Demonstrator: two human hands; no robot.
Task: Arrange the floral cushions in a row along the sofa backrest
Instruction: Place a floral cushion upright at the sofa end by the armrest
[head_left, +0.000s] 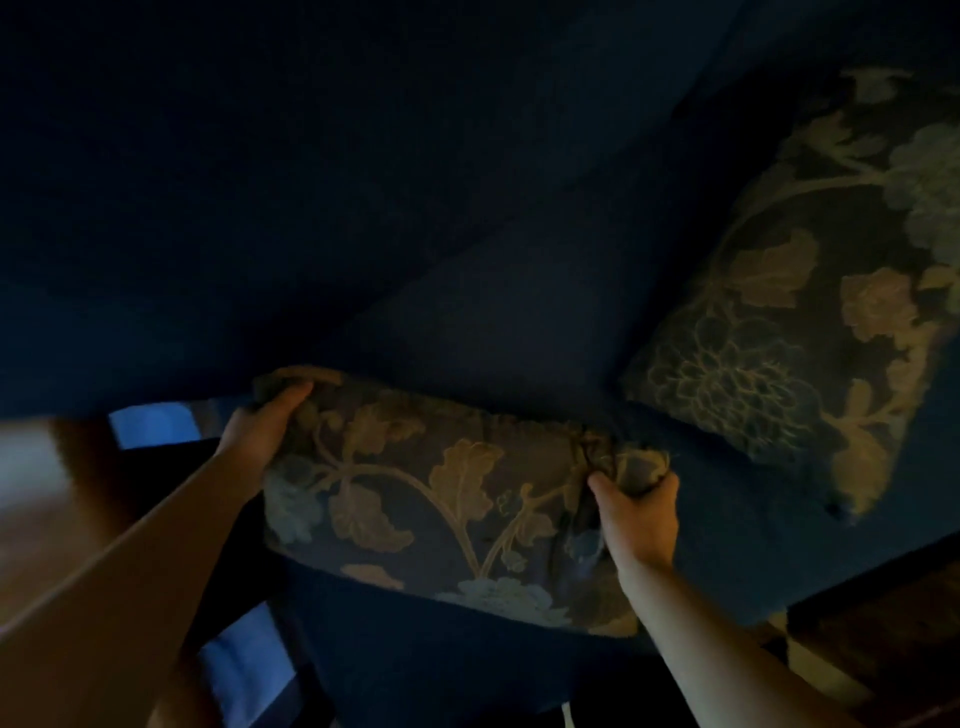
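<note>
A dark floral cushion (436, 499) with tan leaves and vines is held in front of me over the sofa seat. My left hand (260, 423) grips its upper left corner. My right hand (639, 514) pinches its bunched right corner. A second floral cushion (810, 291) leans at the right against the dark blue sofa backrest (363, 171), tilted and apart from the held one. The room is very dim.
The dark blue sofa seat (717, 545) lies under the cushions. A dark frame with bluish gaps (156, 423) shows at the lower left. A wooden surface (883, 634) sits at the lower right beside the sofa's end.
</note>
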